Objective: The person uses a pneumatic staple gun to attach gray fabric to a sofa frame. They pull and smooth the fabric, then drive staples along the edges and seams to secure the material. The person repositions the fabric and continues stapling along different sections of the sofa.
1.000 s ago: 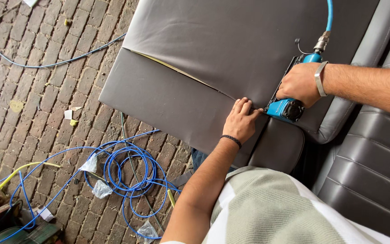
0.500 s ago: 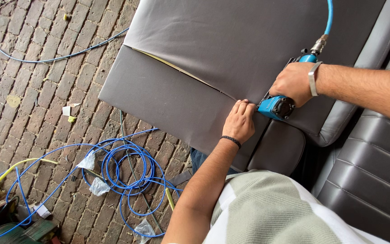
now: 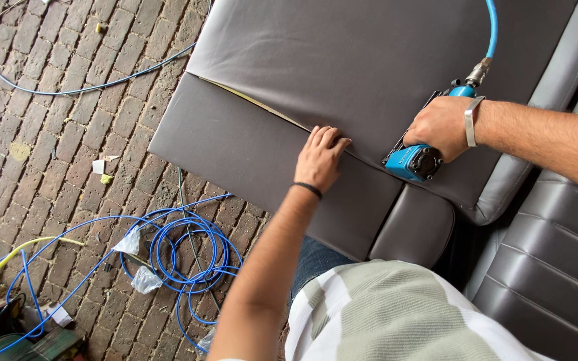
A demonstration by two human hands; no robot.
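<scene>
Bare arms; black band on left wrist, silver bracelet on right wrist.

The left hand lies flat, palm down, fingers together and stretched forward, arm reaching up from below. Just beside it, the right hand is curled in a closed grip, forearm entering from the right.

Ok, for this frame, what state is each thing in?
left hand: flat, pressing the grey cover at the seam
right hand: gripping the blue air stapler
blue air stapler: nose on the cover
air hose: attached to the stapler
blue hose on the bricks: coiled
</scene>
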